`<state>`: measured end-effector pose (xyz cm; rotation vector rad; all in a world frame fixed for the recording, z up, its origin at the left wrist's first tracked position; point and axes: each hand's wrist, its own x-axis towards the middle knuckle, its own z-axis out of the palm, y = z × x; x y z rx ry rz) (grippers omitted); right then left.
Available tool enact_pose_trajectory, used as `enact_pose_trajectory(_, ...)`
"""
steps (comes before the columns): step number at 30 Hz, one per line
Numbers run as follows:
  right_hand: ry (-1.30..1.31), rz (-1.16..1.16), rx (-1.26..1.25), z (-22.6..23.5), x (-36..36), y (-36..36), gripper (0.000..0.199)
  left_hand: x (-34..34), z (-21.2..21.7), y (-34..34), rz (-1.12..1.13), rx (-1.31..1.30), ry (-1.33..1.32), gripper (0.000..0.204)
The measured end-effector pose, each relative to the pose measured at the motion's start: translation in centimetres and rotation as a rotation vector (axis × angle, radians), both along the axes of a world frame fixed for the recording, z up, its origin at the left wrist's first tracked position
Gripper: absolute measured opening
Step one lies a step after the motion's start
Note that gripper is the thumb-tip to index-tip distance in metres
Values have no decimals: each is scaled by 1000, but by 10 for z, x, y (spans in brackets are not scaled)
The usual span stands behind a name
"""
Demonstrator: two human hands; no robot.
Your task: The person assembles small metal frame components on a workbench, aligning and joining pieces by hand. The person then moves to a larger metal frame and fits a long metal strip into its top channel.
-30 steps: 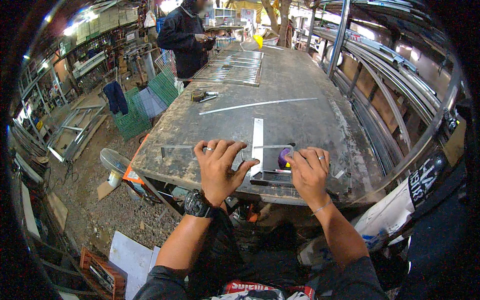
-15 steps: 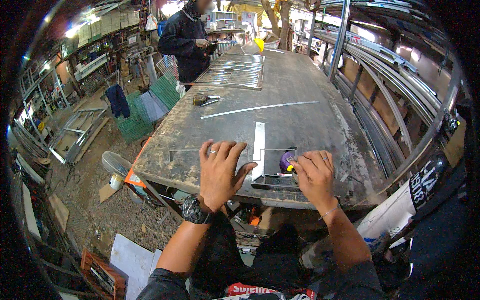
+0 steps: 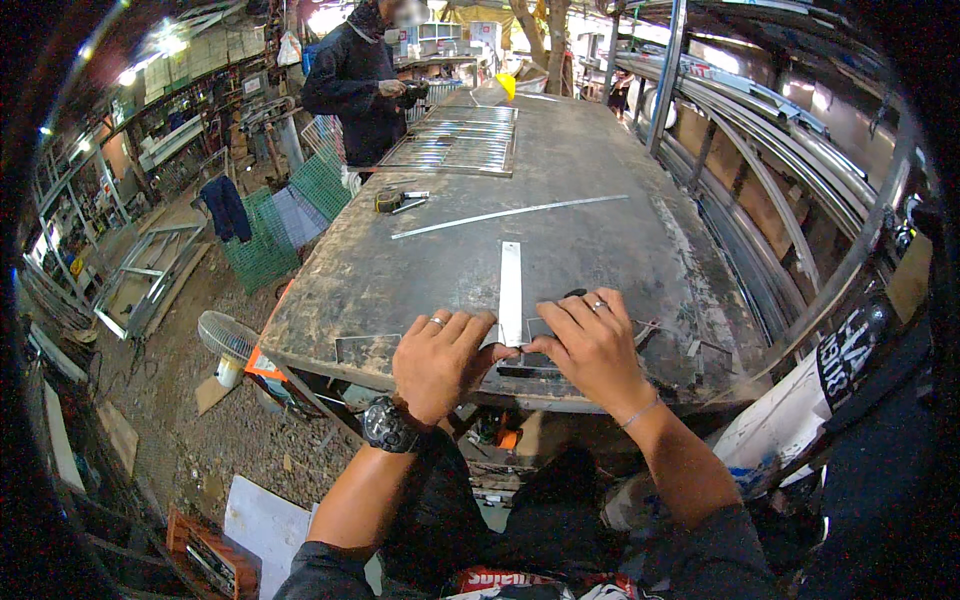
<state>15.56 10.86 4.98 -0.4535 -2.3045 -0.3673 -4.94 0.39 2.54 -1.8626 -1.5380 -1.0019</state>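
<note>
Right hand (image 3: 592, 343) has shifted left since the earlier frame, now close beside the left hand (image 3: 436, 362), thumb tips near each other at the lower end of the flat silver metal square blade (image 3: 511, 290). Left fingers: curled, bunched side by side, thumb reaching toward the blade. Right fingers: bent, thumb pointing inward. Can't tell what either pinches, contact hidden. Thin grey bent metal strip (image 3: 368, 337): on the dark, worn flat-topped workbench (image 3: 570, 245), cornered end showing left of the left hand; can't tell how far it runs under. My read: step in hand is fine two-handed positioning at the blade. Next move calls for steady fingertips, blade not knocked askew.
</note>
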Motion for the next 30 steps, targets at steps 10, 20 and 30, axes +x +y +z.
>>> enact_pose_trajectory(10, 52, 76, 26, -5, 9, 1, 30, 3, 2, -5, -75, -2, 23, 38)
enact_pose_trajectory(20, 18, 61, 0, -2, 14, -4, 39, 4, 1, -6, -90, -10, 3, 39)
enact_pose_trajectory(30, 113, -228, -166, 15, 62, -8, 66, -9, -1, 2, 68, 80, -63, 42)
